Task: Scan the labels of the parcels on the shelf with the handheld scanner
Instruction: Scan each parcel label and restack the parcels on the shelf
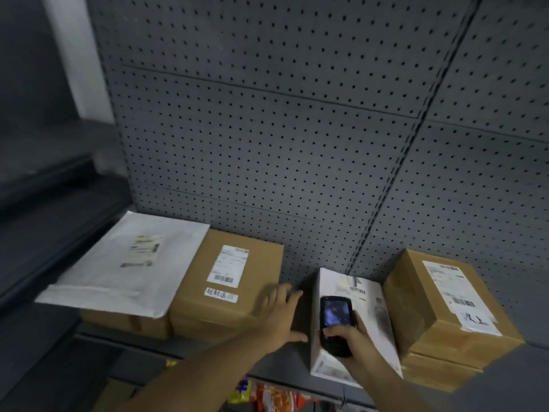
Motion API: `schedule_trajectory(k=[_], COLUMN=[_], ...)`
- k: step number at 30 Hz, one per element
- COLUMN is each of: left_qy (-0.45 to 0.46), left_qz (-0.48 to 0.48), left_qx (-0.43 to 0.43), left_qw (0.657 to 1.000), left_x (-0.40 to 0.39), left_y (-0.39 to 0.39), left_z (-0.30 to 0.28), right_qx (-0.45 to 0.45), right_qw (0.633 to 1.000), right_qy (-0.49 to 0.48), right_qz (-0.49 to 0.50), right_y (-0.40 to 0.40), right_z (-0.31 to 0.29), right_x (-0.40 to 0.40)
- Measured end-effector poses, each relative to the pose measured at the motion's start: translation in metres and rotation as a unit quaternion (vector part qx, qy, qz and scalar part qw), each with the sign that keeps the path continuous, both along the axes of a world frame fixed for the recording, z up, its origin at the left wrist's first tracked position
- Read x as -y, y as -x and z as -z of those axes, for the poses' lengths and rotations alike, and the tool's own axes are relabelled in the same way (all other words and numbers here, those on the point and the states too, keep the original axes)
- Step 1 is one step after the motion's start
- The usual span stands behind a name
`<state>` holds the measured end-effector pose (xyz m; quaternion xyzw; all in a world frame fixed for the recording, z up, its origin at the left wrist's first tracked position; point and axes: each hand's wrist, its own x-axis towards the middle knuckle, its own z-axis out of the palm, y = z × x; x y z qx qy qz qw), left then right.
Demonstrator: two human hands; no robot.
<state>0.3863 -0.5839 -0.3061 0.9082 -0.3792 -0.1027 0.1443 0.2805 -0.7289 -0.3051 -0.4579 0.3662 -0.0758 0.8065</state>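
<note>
The right hand [347, 337] holds the handheld scanner [335, 325] at about five o'clock in the view, its grip closed around the lower body of the device with the thumb lying across the keypad, and the lit screen faces up toward the camera. The scanner hangs over a white box [368, 310] that stands on the shelf [276, 367], with a printed label [355, 285] near the box's far end, just beyond the scanner's top edge. The left hand [280, 310] reaches forward at six o'clock, fingers straight and spread, its grip fully loosened and holding nothing; the fingertips lie at the near right corner of a brown cardboard parcel [231, 281], though blur makes it hard to say whether they press on it. That parcel carries a white shipping label [228, 266] with a barcode and, below it, a small sticker with handwritten characters [221, 294]. At nine o'clock a large white padded envelope [124, 266] rests on top of another cardboard box [127, 322], its own label [142, 251] blurred. At three o'clock a second brown parcel [445, 316] sits on a flatter carton, tilted, with a long white label [454, 292] running down its top. A grey perforated panel [267, 129] forms the back of the shelf, and colourful packets [267, 396] show below the shelf's front edge.
</note>
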Motion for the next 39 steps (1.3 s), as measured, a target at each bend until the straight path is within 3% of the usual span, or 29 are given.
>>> schedule_trajectory(k=[8, 14, 26, 31, 39], left_qy=[-0.113, -0.219, -0.118, -0.099, -0.063], left_qz=[-0.146, -0.105, -0.003, -0.038, -0.134], left_qx=[0.129, 0.06, 0.067, 0.038, -0.088], left_qw=[0.974, 0.968, 0.991, 0.994, 0.985], left_x=[-0.098, -0.126, -0.112, -0.114, -0.128], left_y=[-0.061, -0.074, -0.066, -0.068, -0.077], left_z=[-0.006, 0.001, 0.014, 0.01, 0.011], right_qx=[-0.053, -0.036, -0.034, -0.053, -0.054], right_qw=[0.998, 0.999, 0.997, 0.995, 0.995], right_qy=[0.013, 0.027, 0.064, 0.078, 0.07], right_qz=[-0.021, 0.008, -0.015, -0.041, -0.042], right_y=[-0.056, -0.07, -0.065, -0.062, -0.058], right_z=[0.002, -0.003, -0.009, -0.005, -0.003], right_x=[-0.074, -0.098, -0.096, -0.091, -0.091])
